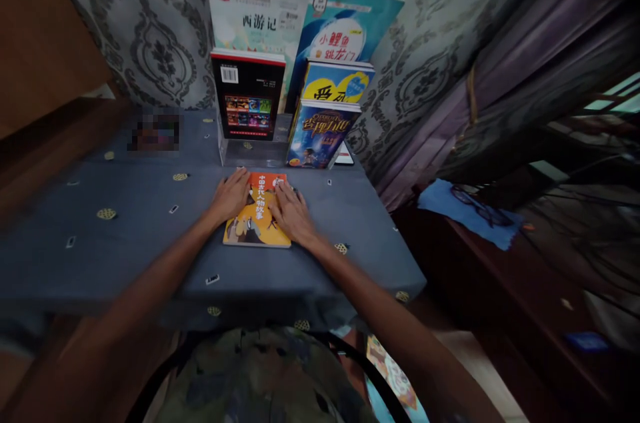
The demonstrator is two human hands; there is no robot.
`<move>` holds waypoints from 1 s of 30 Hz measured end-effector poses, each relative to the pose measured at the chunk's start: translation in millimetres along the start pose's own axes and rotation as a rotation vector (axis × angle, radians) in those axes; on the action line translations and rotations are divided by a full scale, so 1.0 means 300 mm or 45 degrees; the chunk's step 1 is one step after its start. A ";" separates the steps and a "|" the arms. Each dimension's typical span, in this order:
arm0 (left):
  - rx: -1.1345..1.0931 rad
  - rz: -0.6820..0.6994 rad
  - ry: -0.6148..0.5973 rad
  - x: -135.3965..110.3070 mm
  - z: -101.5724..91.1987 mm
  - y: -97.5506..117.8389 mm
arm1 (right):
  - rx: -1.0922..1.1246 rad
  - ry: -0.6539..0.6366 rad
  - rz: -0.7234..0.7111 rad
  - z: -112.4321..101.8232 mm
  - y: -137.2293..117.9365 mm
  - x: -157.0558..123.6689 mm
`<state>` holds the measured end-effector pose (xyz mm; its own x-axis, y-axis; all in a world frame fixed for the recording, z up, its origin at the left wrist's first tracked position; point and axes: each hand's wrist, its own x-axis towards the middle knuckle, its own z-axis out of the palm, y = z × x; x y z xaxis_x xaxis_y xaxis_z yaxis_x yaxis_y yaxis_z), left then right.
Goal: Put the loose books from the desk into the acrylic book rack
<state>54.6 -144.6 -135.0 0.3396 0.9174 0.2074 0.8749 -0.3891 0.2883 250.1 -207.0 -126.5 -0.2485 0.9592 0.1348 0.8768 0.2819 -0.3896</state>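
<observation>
An orange and yellow book [260, 209] with Chinese characters on its cover lies closed on the blue-grey tablecloth [140, 229]. My left hand [233, 195] rests flat on its upper left side, fingers stretched out. Across from it, my right hand [291, 209] lies on the right side of the cover, fingers extended and slightly spread. Just beyond the book stands a clear tiered rack [253, 155]. It holds books in two columns, among them a black book [247, 99] at front left and a dark blue book [323, 136] at front right.
Behind the rack hangs a patterned curtain [165, 43]. A phone-like object [345, 155] lies partly behind the blue book. On the dark furniture at right are glasses [477, 206] on a blue cloth [440, 203]. The table's front edge runs close to my body.
</observation>
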 end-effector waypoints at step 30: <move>0.014 0.340 -0.226 0.154 0.003 0.130 | 0.223 0.088 -0.121 -0.031 -0.009 -0.246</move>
<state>104.7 -117.3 -115.1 0.6118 0.7836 0.1080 0.7500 -0.6180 0.2356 269.9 -278.7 -126.9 -0.2925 0.9260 0.2386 0.7642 0.3763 -0.5238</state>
